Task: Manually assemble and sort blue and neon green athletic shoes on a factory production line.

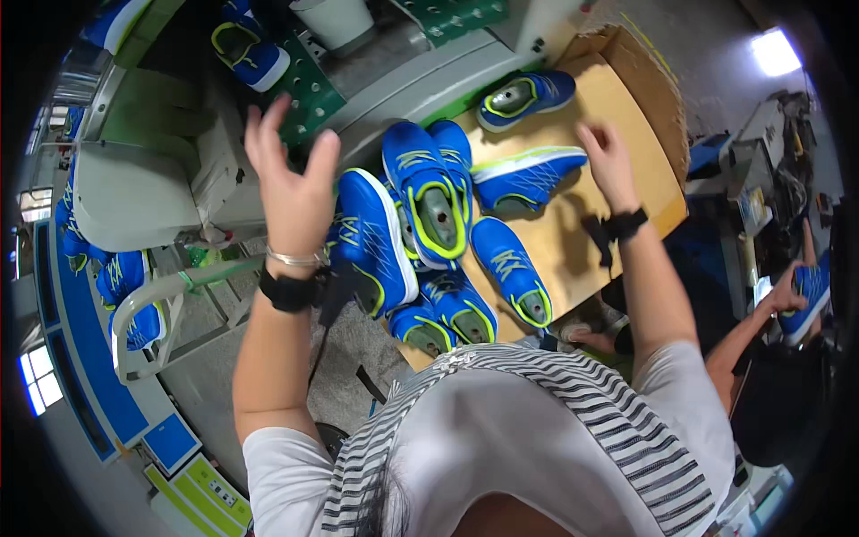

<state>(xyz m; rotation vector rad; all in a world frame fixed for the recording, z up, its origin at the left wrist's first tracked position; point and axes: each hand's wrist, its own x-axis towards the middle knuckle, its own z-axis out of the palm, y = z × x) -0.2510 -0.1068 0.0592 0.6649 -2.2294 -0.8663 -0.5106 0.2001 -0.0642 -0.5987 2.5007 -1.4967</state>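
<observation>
My left hand (293, 192) is raised at the left of the shoe pile, fingers spread, holding nothing. Close by it, a blue shoe (371, 234) with a white sole lies tipped on its side against the pile. At the pile's middle another blue shoe (434, 197) with a lime collar rests on top of others. My right hand (611, 166) hovers over the board at the right, fingers loosely bent and apart, nothing in them. Next to it lies a shoe on its side (526, 179), its white sole facing away from me. Dark bands circle both wrists.
The shoes lie on a tan board (595, 98) with a torn cardboard edge (653, 89). Another shoe (526, 98) stands at its far side. Beyond are a green perforated conveyor (313, 103) with a shoe on it and a grey machine. At right, another person's hand (787, 291) holds a shoe.
</observation>
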